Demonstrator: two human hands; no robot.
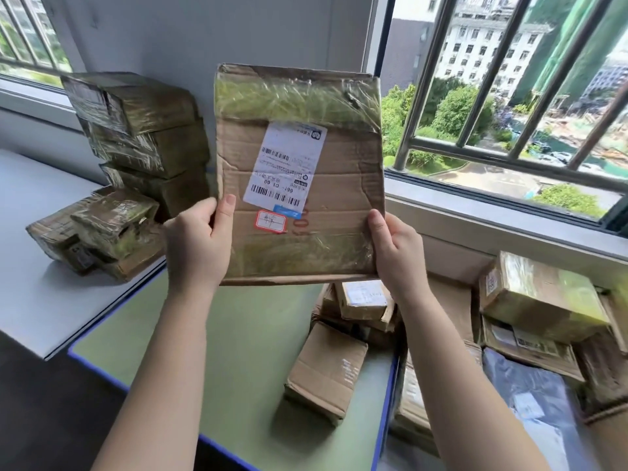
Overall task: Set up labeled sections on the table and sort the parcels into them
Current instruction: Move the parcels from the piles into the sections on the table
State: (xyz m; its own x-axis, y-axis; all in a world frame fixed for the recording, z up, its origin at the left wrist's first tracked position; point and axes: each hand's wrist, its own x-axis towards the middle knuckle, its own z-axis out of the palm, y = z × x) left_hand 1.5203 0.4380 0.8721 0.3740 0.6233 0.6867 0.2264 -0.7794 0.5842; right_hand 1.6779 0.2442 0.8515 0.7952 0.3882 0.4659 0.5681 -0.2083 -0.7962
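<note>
Above the green table [238,334], the flat parcel [299,175] stands upright between both hands, left hand [198,239] and right hand [396,249] gripping its lower edges.

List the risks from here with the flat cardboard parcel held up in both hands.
1. The left hand and right hand grip only the lower corners of the flat brown cardboard parcel; it might tip or slip onto the small brown cardboard box on the green table.
2. The uneven stack of tape-wrapped boxes could topple if bumped.

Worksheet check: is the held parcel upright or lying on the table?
Upright. The left hand and right hand grip the flat cardboard parcel by its lower edges, above the green table.
</note>
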